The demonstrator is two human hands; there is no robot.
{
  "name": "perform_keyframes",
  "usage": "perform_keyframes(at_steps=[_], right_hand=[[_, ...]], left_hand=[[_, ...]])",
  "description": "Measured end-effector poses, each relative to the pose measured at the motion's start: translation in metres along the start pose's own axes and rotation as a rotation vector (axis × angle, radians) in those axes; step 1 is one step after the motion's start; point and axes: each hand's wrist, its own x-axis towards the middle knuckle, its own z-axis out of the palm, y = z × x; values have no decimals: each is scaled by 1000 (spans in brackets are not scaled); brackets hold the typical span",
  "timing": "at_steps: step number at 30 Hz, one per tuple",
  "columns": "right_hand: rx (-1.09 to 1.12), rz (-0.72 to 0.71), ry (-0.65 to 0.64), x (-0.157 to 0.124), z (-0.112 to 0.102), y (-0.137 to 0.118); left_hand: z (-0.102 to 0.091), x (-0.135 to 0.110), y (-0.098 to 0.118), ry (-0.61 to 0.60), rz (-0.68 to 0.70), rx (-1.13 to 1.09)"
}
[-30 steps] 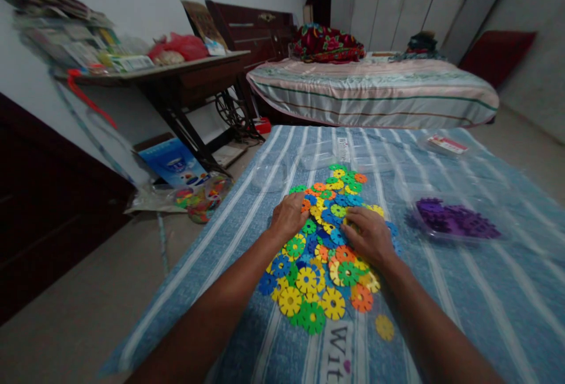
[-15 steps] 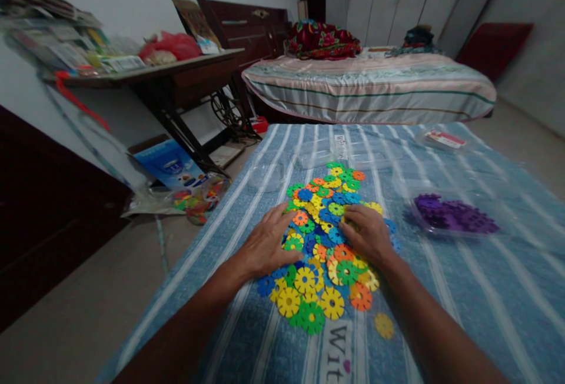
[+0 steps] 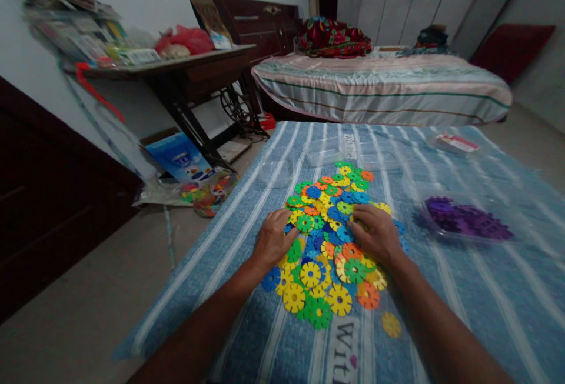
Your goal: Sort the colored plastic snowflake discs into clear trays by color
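A heap of flat, notched plastic snowflake discs in yellow, green, blue and orange covers the middle of the cloth. At its left edge is my left hand, fingers curled and thumb drawn in close to them. Whatever lies between those fingertips is too small to make out. Over the right side of the heap, my right hand has its fingers bent down, with a yellow snowflake disc showing between fingers and thumb. One yellow disc lies apart, near my right forearm.
Purple snowflake pieces fill a clear plastic box to the right. Other clear containers stand behind the heap, and a box with a red-and-white label is at the back right. Blue striped cloth covers the table.
My left hand's fingers and thumb have drawn closer together, and it has shifted back toward the heap's left edge. The right hand stays over the same discs. The view has swung slightly left.
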Motion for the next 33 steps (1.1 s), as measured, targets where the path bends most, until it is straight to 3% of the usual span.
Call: perform_keyframes(at_steps=[5,11,14,19,24,29,33], right_hand=[[36,20,1,1,0,0],[181,123,70,3,-3,-6],[299,181,93,4,-6,-11],[440,308,176,7,-10,-13],[595,503,233,7,-10,-6],[760,680,335,9,-13,4],[705,735,445,14,-21,7]], left_hand=[[-1,1,10,45,-20,-71],[-5,-1,47,53,175,-43],[2,14,74,-103,225,-44],[16,50,107,-445,191,27],[7,64,105,-477,183,137],[-14,55,91,-499,195,166],[-28,46,92,-518,130,232]])
